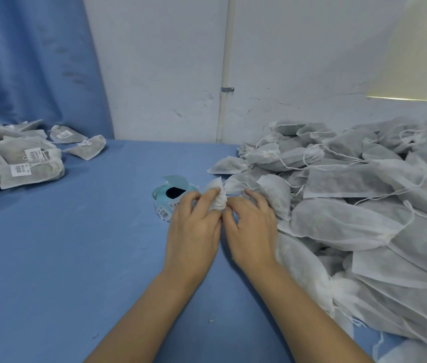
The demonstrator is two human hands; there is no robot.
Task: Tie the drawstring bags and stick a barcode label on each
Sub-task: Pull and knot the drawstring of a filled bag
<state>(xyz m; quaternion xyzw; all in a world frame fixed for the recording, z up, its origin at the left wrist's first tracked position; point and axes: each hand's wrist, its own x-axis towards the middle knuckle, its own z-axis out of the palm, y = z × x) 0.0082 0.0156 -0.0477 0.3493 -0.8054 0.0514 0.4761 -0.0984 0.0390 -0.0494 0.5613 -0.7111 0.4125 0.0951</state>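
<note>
A white non-woven drawstring bag (272, 195) lies at the middle of the blue table, its gathered neck (216, 196) pointing left. My left hand (194, 229) pinches that bunched neck with curled fingers. My right hand (253, 226) sits right beside it, fingers curled at the neck; the string itself is hidden under them. A roll of barcode labels (166, 199) on pale blue backing lies just left of my left hand, partly covered by it.
A large heap of unlabelled white bags (369, 195) fills the right side of the table. A pile of labelled bags (21, 163) lies at the far left. Blue table cloth (76, 258) spreads between them; a white wall and a blue curtain stand behind.
</note>
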